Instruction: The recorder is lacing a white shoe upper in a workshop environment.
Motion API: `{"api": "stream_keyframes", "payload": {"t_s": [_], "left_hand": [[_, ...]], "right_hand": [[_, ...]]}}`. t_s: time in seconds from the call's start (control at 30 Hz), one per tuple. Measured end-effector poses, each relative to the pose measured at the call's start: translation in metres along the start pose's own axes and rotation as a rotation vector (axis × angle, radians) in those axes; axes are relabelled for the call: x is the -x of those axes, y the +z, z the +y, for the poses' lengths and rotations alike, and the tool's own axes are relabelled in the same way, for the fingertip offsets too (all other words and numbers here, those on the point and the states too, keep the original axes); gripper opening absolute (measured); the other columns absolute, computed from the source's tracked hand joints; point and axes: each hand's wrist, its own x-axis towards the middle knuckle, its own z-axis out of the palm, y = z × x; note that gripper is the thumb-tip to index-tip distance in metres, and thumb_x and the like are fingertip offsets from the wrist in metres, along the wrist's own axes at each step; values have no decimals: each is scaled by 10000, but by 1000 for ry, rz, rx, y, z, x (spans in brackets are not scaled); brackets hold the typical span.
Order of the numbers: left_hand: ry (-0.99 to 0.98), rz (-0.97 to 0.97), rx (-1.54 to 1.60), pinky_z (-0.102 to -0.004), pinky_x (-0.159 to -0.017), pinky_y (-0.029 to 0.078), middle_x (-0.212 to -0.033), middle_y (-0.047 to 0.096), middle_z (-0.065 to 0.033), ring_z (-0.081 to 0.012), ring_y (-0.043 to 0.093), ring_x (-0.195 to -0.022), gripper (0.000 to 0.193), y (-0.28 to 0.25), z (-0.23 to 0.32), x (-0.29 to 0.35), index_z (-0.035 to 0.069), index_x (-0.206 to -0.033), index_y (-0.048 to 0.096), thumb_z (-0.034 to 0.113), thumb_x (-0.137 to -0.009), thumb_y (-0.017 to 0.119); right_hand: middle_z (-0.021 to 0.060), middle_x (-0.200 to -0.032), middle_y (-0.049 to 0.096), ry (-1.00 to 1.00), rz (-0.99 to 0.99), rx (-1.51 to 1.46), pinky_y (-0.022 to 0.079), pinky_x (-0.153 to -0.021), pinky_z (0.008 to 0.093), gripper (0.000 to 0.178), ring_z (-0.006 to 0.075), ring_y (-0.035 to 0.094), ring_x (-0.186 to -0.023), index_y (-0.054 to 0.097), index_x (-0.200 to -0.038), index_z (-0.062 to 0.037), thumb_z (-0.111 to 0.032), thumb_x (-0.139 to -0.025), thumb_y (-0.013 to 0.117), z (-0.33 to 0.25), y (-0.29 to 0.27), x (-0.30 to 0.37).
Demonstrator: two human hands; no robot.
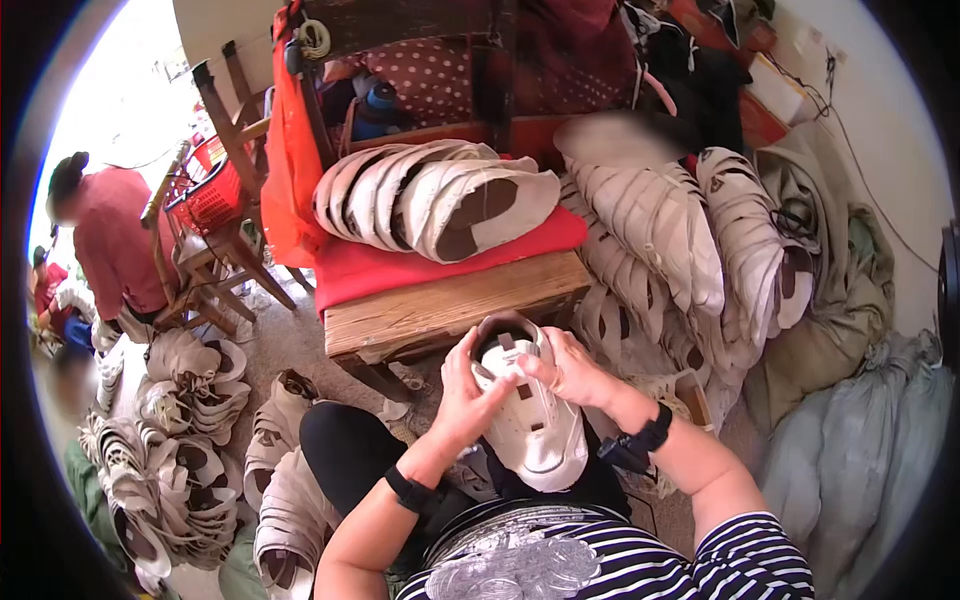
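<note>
1. The left hand (pixel 463 392) is half closed; its fingers curve around the left side of the white shoe upper (pixel 537 440), and its thumb stretches over the front, toward the lacing area.
2. The right hand (pixel 580 372) is also half closed, with the fingers bent along the right side of the opening and the thumb pointing inward, close to the left thumb. Both hands have hold of this same piece.
3. The white shoe upper is above the person's lap, just before the wooden bench (pixel 450 300); its toe points to the person and its opening toward the bench.
4. About markings: small brown patches are on the front of the piece, too small to tell if they carry letters. The striped shirt (pixel 640 560) has a grey print (pixel 515 572) whose details I cannot make out.
5. On the bench, a row of shoe uppers (pixel 400 200) lies on red cloth (pixel 350 280).
</note>
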Motion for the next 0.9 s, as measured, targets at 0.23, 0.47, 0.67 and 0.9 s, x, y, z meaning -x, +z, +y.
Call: {"api": "stream_keyframes", "payload": {"t_s": [0.23,0.47,0.67,0.9], "left_hand": [[-107,-29,314,-406,-1123,287,-1402,372,-209,-319,357,-1332,794,22,-22,-7,15,-1455,289,245,-841,737],[-129,-77,379,-352,-1068,351,-1376,414,-141,-228,427,-1258,713,10,-8,-10,54,-1478,214,105,-909,640],[-180,-91,414,-356,-1072,349,-1357,446,-147,-233,455,-1246,743,13,-1,-13,78,-1498,185,88,-905,634],[-232,-69,349,-354,-1103,303,-1393,418,-139,-219,415,-1279,714,13,2,-8,72,-1502,201,180,-930,614]], "right_hand": [[219,-1227,563,70,27,-580,408,-997,372,793,271,525,-1173,502,-1247,68,-636,-884,547,40,18,8],[102,-1010,683,662,47,-781,485,-728,319,367,175,630,-936,645,-1037,-19,-369,-959,564,144,53,79],[149,-938,649,650,735,56,513,-744,381,240,291,640,-851,661,-1017,-32,-148,-808,690,269,47,119],[172,-1075,589,611,646,380,497,-810,426,273,340,598,-974,684,-1018,-96,-183,-763,724,312,32,110]]}}
